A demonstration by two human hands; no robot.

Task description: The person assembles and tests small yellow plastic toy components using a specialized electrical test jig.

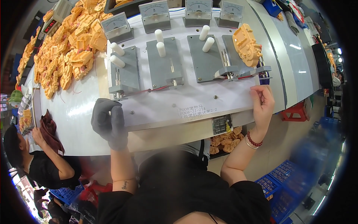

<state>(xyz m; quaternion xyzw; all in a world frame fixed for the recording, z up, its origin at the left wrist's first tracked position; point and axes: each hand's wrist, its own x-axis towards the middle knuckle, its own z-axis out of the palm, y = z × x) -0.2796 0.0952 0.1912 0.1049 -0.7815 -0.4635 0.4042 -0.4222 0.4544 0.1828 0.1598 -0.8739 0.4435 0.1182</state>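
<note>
A white test board (160,112) lies before me, carrying several grey fixture plates (164,59) with white pegs and metal pins. On the rightmost plate sits an orange-yellow plastic housing (246,44), above a grey clamp (261,70) with a dark blue handle. My right hand (263,102), bare, is curled with thumb and forefinger together just below that handle, at the board's right corner; what it pinches, if anything, is hidden. By the board's front left corner, my left hand (107,119) in a grey glove is closed, with nothing visible in it.
Several analog meters (154,16) stand along the back. A large heap of orange-yellow housings (71,48) covers the table's left. More housings (227,142) fill a container below the front edge. A co-worker (48,160) sits at left. A red stool (294,114) and blue crates (276,175) are at right.
</note>
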